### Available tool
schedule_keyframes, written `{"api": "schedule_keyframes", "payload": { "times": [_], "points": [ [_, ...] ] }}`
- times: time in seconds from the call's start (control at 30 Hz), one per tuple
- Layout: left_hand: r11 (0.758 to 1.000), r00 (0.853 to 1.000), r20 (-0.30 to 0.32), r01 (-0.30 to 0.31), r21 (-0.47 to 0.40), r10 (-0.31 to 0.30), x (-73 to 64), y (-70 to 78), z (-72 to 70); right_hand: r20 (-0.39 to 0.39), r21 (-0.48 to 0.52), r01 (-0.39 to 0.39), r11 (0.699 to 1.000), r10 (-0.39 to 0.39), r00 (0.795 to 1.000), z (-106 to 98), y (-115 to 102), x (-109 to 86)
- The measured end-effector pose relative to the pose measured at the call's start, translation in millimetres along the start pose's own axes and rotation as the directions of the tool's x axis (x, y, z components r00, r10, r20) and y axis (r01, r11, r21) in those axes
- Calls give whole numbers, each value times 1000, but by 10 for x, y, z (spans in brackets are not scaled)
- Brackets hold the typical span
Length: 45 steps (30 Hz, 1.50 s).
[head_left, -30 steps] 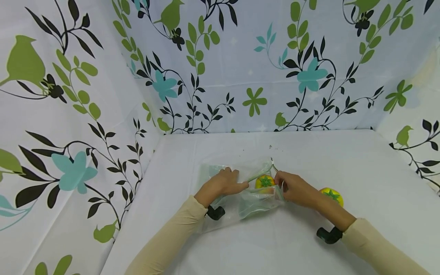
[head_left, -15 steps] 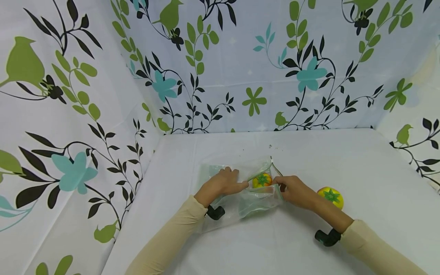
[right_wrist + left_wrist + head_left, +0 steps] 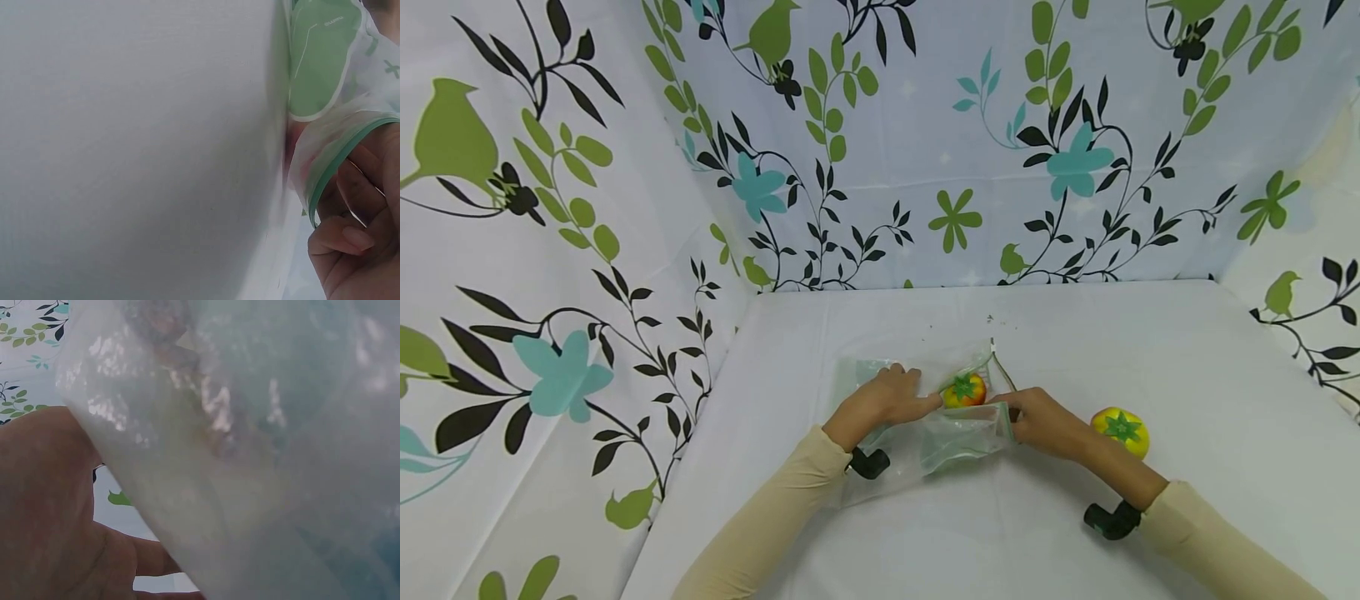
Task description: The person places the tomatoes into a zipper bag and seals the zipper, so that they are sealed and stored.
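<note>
A clear zip bag (image 3: 966,437) with pale green print lies on the white table, its mouth gaping to the right. Just inside that mouth sits a yellow-and-red fruit (image 3: 964,390) topped by a green leafy star, perhaps a tomato. My left hand (image 3: 887,398) rests over the bag, thumb stretched out to the mouth's edge. The film fills most of the left wrist view, beside the left fingers (image 3: 153,556). At the mouth's right end my right hand (image 3: 1043,423) pinches the green rim, thumb and fingers curled at it in the right wrist view.
A second yellow-and-red fruit (image 3: 1120,432) with a green star top lies on the table (image 3: 1150,350), just beyond the right forearm. Fabric printed with leaves and birds (image 3: 955,167) hangs behind and at both sides.
The fruit at the mouth has shifted left, deeper into the bag. My right hand has drawn slightly back from it and stays at the rim. The left hand has kept its place.
</note>
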State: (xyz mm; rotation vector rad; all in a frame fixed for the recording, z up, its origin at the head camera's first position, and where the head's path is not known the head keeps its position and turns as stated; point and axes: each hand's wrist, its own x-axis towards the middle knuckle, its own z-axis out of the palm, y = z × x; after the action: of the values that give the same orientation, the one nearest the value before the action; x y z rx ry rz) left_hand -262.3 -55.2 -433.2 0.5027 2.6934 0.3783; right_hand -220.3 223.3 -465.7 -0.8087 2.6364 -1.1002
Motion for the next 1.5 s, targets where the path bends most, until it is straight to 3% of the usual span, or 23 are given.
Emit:
{"api": "schedule_keyframes", "payload": {
  "times": [0.87,1.27,1.5],
  "points": [
    [1000,1000,-13,-7,-4,7,16,-19,10,81,-21,101,995,-99,992,30,26,58],
    [1000,1000,-4,-4,-3,4,23,-27,30,73,-54,97,994,-93,993,-4,26,46],
    [1000,1000,8,13,-17,-13,0,-17,17,34,-75,23,997,-21,999,-102,29,-2]
  ]
}}
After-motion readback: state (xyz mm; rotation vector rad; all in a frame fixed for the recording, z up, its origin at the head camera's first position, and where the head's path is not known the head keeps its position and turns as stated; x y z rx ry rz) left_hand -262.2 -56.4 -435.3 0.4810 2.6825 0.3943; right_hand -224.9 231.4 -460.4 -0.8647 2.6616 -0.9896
